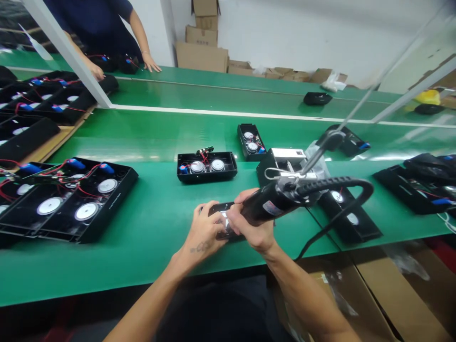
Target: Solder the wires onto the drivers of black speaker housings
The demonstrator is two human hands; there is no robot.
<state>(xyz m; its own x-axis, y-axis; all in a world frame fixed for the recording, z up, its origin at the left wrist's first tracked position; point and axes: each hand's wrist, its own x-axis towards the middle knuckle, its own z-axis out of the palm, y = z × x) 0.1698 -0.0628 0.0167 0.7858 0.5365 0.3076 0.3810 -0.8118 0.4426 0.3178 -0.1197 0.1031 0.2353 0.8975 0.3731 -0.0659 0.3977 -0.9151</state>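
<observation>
My right hand (254,225) is wrapped around a black electric screwdriver (269,204), tilted with its tip end toward the bench. Its cord loops off to the right. Beneath it, my left hand (205,225) grips the left side of a black speaker housing (225,207) on the green bench. The screwdriver's tip and much of that housing are hidden by my fingers. Just beyond my hands lies an open speaker housing (206,176) with two round silver speakers, red wires and a blue battery. Another open housing (250,142) lies farther back.
Several open housings (85,202) lie at left, more in a cardboard tray (67,135) behind. A screw feeder box (281,159) stands right of centre; housings (409,190) lie at far right. Across the bench a person (107,33) stands with hands near parts. Cartons (201,57) line the wall.
</observation>
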